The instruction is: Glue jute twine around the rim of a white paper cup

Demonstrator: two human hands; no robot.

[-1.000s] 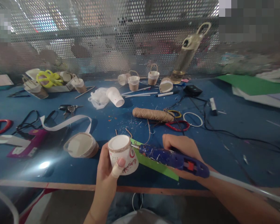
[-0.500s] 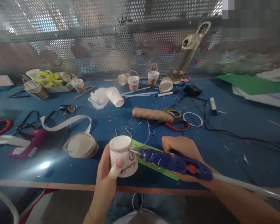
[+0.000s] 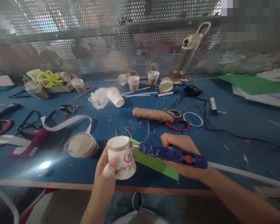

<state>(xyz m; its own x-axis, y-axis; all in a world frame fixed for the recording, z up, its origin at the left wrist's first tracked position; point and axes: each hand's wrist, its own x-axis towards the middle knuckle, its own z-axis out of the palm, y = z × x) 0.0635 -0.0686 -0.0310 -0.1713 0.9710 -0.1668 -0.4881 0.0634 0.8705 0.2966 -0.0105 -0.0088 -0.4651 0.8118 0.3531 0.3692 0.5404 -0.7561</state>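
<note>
In the head view, my left hand (image 3: pixel 100 172) is wrapped round a white paper cup (image 3: pixel 124 166), its narrow end up. Pink blossoms and a red ring are printed on the cup's side. A band of twine (image 3: pixel 116 149) runs round it just below the upper edge. My right hand (image 3: pixel 184 141) grips a blue glue gun (image 3: pixel 163 153) with a white glue stick at its back. The gun's metal nozzle points left and meets, or nearly meets, the cup's right upper edge. Under the gun lies a green paper strip (image 3: pixel 154 163).
A twine-wrapped cup (image 3: pixel 93 149) stands left of my left hand. Ahead lie a twine roll (image 3: pixel 151 114), red-handled scissors (image 3: pixel 179 126) and a white ring (image 3: pixel 202 121). Small cup baskets (image 3: pixel 133 83) and a bottle (image 3: pixel 184 57) stand by the mesh screen. A black cord (image 3: pixel 235 137) crosses the right side.
The cup has turned in my left hand, bringing the red ring further round to the front, and shifted slightly left. The glue gun has risen a little at its back end.
</note>
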